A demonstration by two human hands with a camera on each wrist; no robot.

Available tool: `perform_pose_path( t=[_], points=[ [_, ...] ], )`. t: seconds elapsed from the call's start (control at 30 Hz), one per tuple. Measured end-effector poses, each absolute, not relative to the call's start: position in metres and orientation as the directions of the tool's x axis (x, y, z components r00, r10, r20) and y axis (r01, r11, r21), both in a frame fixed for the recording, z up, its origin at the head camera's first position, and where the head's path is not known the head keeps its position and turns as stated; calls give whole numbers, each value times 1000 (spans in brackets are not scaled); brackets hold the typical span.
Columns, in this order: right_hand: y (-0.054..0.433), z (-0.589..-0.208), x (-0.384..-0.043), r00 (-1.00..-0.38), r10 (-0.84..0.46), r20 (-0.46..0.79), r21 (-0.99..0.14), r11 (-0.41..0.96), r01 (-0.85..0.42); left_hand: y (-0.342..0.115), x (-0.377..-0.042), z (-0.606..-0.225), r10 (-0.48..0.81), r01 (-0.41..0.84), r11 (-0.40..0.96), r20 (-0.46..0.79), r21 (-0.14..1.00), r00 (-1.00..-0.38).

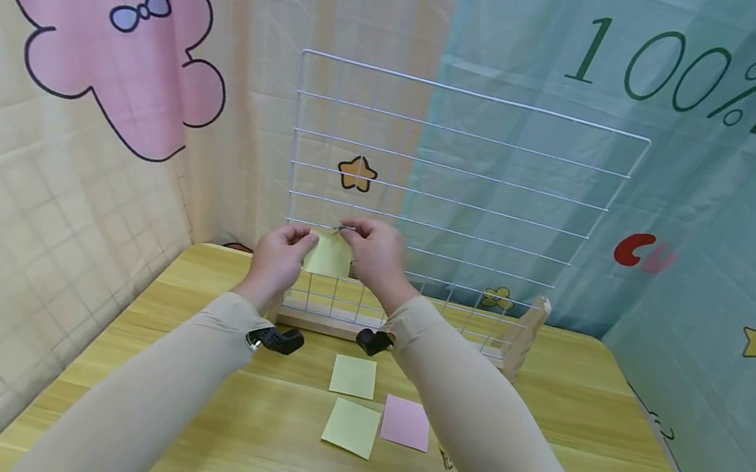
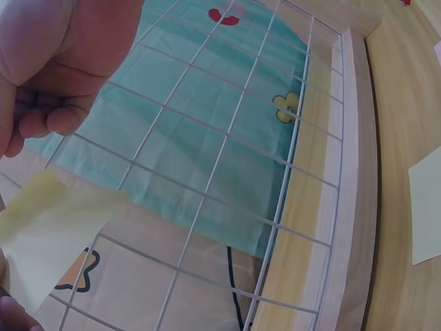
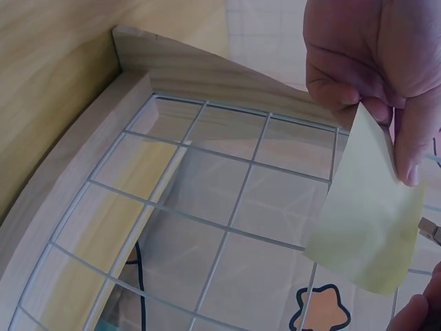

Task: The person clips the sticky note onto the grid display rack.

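Observation:
My left hand [image 1: 278, 261] pinches a pale yellow sticky note [image 1: 329, 254] by its side edge, in front of the white wire grid [image 1: 464, 175]. My right hand [image 1: 378, 257] is at the note's top edge, its thumb and forefinger pinching a small metal clip [image 3: 431, 229] against the grid. In the right wrist view the clip's end is right at the edge of the note [image 3: 365, 214], and the left hand [image 3: 372, 62] shows above. The left wrist view has the note [image 2: 58, 227] at lower left, the right hand [image 2: 62, 69] above it.
The grid stands in a wooden base [image 1: 324, 325] on a wood-grain table [image 1: 193, 423]. Nearer lie two yellow notes, one [image 1: 353, 376] behind the other [image 1: 351, 428], a pink note [image 1: 406, 422] and a small gold-coloured clip [image 1: 446, 458] by the right sleeve. Printed curtains [image 1: 732, 206] hang behind.

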State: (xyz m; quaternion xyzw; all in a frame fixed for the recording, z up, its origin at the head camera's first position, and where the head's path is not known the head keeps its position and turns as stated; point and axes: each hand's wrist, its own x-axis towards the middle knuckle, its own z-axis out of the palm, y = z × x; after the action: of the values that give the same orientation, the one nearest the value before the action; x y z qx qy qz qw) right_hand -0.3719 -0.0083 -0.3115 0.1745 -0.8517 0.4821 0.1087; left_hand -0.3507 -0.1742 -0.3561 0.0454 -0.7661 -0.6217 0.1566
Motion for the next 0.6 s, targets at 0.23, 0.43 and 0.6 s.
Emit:
perform_pose_path(
  t=[0.23,0.43,0.6],
  points=[
    [-14,-311,-376,-907,-173,384,-767,487,-418,-171,-351,-356,-277,136,213,194,968,-941],
    [-17,-313,-379,-909,-141,391,-759,510,-406,-168,-352,-356,-297,137,188,189,973,-936],
    [-20,-313,-381,-907,-131,399,-739,540,-403,-167,-351,-356,-308,137,180,188,974,-933]
  ],
)
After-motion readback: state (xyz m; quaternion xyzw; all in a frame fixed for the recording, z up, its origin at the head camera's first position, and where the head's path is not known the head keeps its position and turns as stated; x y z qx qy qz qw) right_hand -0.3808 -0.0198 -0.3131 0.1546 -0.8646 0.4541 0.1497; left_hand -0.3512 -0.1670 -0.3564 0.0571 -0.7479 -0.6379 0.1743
